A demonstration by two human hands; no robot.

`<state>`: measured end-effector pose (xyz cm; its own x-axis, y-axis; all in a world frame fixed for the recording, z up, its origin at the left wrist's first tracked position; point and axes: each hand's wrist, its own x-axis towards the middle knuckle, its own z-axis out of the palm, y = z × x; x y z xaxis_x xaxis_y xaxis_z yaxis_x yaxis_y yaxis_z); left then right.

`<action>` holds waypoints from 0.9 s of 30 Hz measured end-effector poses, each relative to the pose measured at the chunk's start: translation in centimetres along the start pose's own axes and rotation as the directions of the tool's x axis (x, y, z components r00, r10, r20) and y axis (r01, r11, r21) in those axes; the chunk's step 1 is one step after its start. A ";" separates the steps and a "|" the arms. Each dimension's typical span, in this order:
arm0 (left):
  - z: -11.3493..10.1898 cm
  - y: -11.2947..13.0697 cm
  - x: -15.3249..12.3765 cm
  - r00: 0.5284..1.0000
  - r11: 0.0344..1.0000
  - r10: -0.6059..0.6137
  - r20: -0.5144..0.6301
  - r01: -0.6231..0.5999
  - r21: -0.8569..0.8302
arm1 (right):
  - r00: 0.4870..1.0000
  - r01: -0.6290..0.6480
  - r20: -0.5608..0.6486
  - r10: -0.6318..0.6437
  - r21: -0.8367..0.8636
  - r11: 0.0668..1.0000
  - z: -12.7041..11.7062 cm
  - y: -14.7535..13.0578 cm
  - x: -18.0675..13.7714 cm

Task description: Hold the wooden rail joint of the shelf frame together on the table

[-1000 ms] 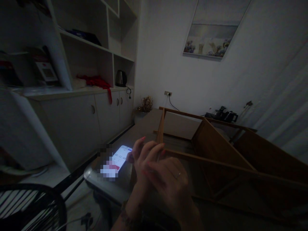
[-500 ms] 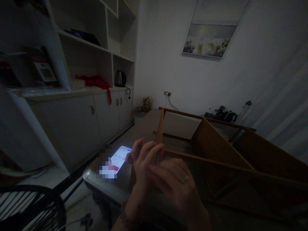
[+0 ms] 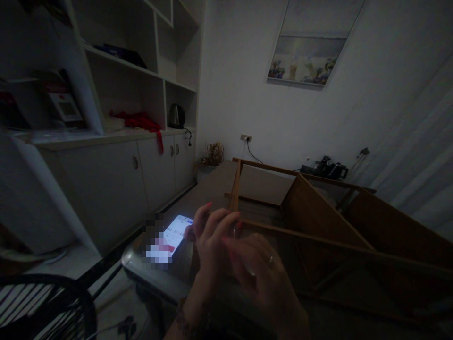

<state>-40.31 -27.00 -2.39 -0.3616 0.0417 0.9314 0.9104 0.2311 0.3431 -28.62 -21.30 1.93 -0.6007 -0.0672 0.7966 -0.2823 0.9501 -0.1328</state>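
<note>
A brown wooden frame (image 3: 318, 212) with slanted panels lies on its side on a grey table (image 3: 212, 182). My left hand (image 3: 209, 236) is at the frame's near corner, its fingers curled and pinching something small and thin against the wood that I cannot make out. My right hand (image 3: 264, 274), with a ring on one finger, hovers just in front of it, fingers bent and partly spread, nothing visible in them. A lit phone (image 3: 174, 233) lies on the table left of my left hand.
White cupboards and shelves (image 3: 106, 156) line the left wall, with a kettle (image 3: 176, 115) and a red cloth (image 3: 141, 120) on the counter. A dark fan grille (image 3: 46, 307) is at bottom left. Dark equipment (image 3: 325, 167) stands by the far wall beneath a picture (image 3: 307, 47).
My right hand has slid down and to the right, away from my left hand, and its fingers have spread more. My left hand stays at the frame's corner.
</note>
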 end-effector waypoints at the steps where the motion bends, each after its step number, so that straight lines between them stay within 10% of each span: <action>1: 0.0 0.0 0.0 1.000 1.000 -0.002 0.008 0.002 0.006 | 1.000 0.015 -0.002 -0.015 0.006 1.000 -0.1 0.1 -0.1; 14: 0.0 0.1 0.1 1.000 1.000 0.005 -0.018 -0.006 -0.026 | 0.983 0.058 -0.166 -0.073 -0.094 0.994 -0.3 -0.1 -0.1; 27: -0.2 0.1 0.2 1.000 0.999 -0.015 0.023 0.016 -0.040 | 0.998 0.040 0.051 -0.040 -0.001 0.999 -0.9 -0.3 0.2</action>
<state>-40.28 -27.20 -2.15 -0.3799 0.0606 0.9230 0.9117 0.1931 0.3626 -27.96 -21.33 2.62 -0.6268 -0.1203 0.7699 -0.3048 0.9471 -0.1002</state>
